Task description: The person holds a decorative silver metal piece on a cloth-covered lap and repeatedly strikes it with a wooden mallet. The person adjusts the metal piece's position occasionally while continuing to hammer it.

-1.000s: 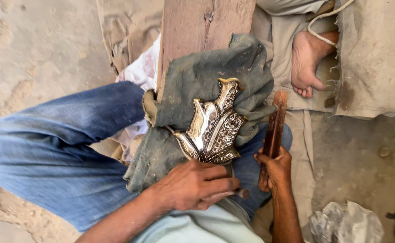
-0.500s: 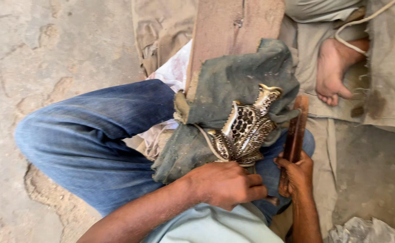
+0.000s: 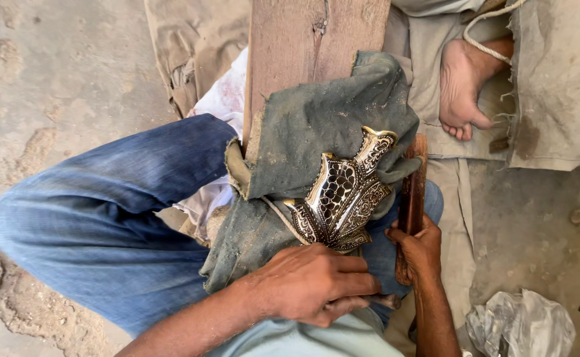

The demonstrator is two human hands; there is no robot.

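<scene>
An ornate pierced metal piece, shiny with dark openwork, lies on a dusty grey-green cloth draped over a wooden plank across my lap. My left hand rests curled at the near end of the metal piece, pressing it and the cloth down. My right hand grips a long reddish-brown wooden tool that runs along the right edge of the metal piece.
My jeans-clad leg fills the left. A bare foot rests on beige sacking at the upper right. A crumpled plastic bag lies lower right on the dusty concrete floor.
The view has shifted, so the plank and metal piece now sit higher and more central. Both hands keep the same hold.
</scene>
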